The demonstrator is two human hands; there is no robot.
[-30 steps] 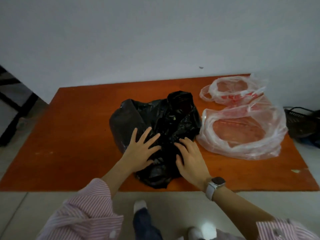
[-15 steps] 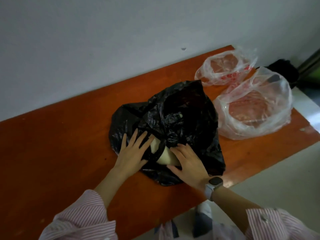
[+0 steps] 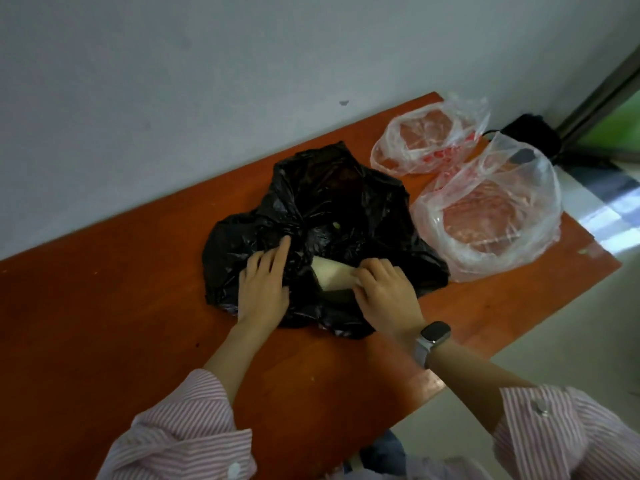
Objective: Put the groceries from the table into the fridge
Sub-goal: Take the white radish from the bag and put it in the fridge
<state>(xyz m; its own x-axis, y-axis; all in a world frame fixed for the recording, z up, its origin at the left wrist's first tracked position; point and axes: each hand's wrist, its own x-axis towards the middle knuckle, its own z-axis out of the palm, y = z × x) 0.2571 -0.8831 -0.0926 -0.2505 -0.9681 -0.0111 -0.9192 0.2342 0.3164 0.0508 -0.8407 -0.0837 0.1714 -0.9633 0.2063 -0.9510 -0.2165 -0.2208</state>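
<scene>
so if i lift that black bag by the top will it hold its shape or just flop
Probably flop: the black bag lies crumpled and creased flat on the table, like thin film. It may sag unevenly, since a pale item shows at its opening between the left hand and right hand.

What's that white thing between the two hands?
In the head view, a pale wrapped item peeks from the opened black bag, between the left hand and the right hand. What it is cannot be told.
</scene>
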